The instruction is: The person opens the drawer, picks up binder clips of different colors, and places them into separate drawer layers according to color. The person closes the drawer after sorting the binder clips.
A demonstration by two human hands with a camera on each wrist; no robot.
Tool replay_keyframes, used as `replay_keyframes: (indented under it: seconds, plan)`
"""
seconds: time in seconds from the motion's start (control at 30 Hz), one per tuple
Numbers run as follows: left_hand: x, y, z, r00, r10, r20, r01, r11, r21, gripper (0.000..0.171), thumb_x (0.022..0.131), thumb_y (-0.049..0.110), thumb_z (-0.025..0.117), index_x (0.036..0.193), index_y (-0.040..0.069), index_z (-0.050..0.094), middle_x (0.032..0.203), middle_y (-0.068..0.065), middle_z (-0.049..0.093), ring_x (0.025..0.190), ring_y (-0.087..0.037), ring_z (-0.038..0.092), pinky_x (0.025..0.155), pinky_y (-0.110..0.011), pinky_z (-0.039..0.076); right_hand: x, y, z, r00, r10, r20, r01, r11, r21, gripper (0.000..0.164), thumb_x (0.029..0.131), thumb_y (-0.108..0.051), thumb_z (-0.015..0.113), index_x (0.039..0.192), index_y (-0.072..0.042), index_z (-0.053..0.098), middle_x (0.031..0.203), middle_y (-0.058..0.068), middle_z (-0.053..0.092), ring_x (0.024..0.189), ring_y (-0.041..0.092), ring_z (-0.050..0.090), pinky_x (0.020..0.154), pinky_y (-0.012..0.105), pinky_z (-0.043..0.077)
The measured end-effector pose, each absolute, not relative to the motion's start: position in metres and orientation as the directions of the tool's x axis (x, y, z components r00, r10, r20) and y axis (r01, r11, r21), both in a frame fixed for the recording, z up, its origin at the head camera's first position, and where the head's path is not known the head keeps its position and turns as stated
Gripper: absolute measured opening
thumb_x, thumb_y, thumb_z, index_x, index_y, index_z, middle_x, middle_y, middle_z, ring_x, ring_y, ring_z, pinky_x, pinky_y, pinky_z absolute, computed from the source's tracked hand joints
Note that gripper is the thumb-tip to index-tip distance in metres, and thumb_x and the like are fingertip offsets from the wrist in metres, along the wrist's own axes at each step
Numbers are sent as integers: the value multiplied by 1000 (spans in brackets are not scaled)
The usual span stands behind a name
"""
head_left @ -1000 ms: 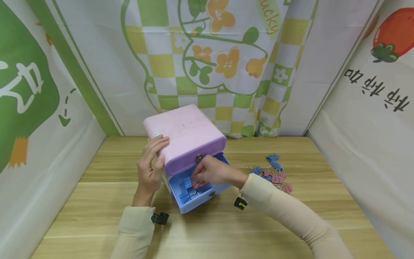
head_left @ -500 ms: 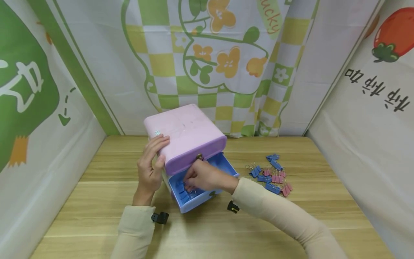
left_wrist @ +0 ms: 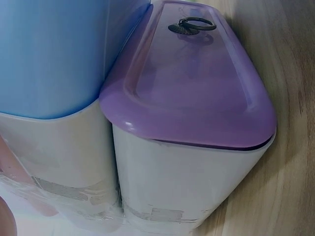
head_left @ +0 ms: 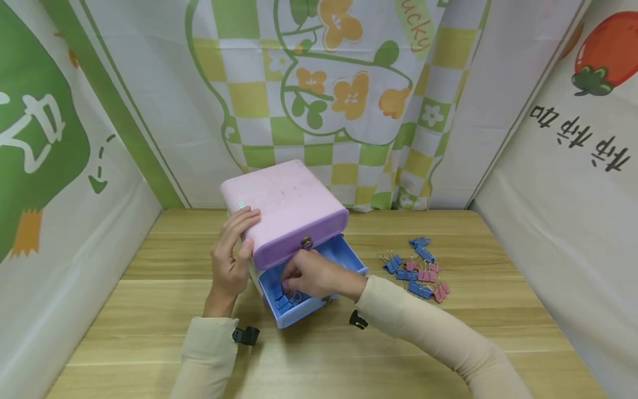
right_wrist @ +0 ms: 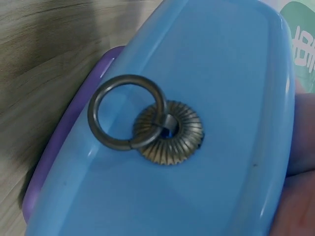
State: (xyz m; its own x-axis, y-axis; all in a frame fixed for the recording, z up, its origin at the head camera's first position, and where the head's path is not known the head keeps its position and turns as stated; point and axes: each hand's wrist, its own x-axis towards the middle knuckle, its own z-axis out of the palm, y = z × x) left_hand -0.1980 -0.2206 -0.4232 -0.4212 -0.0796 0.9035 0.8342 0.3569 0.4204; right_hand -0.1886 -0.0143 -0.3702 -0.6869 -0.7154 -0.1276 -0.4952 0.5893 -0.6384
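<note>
A small drawer cabinet (head_left: 286, 199) with a pink top stands angled on the table. Its blue middle drawer (head_left: 298, 318) is pulled out. My left hand (head_left: 233, 257) rests on the cabinet's left top edge, fingers lying over the top and thumb at the front corner. Inside the drawer, toward its left end, my right hand (head_left: 311, 273) pinches a blue binder clip (head_left: 281, 289), partly hidden by the fingers. Another blue binder clip (head_left: 283, 303) lies just in front of it. The right wrist view shows the drawer's front with a bronze ring pull (right_wrist: 170, 132).
Right of the cabinet, blue clips (head_left: 420, 289) and pink clips (head_left: 427, 275) lie in a loose group on the wooden table (head_left: 309, 366). A purple lower drawer (left_wrist: 192, 88) is closed beneath the blue one. A printed curtain (head_left: 344, 158) hangs behind.
My right hand has moved left and lower into the drawer with the blue binder clip, uncovering more of the clips on the table. My left hand has stayed on the cabinet.
</note>
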Motion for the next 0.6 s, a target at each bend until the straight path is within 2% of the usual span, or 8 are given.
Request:
replay_keyframes:
  seconds: [0.33, 0.6]
  plan:
    - [-198, -220, -424, -420, -81, 904, 833, 361, 419, 42, 91, 10, 50, 123, -5, 73, 132, -24, 72, 140, -33, 59, 128, -46, 40, -189, -15, -369, -652, -750, -108, -564, 575, -593, 14, 96, -10, 73, 105, -8, 83, 95, 0, 83, 80, 0, 68, 78, 16, 56]
    - [-198, -219, -424, -412, -84, 907, 836, 360, 413, 42, 91, 9, 50, 122, -6, 73, 130, -24, 72, 139, -34, 59, 129, -47, 39, -190, -17, -371, -650, -752, -111, -581, 585, -567, 16, 97, -12, 73, 110, -10, 83, 107, 0, 83, 102, 10, 77, 92, 18, 60]
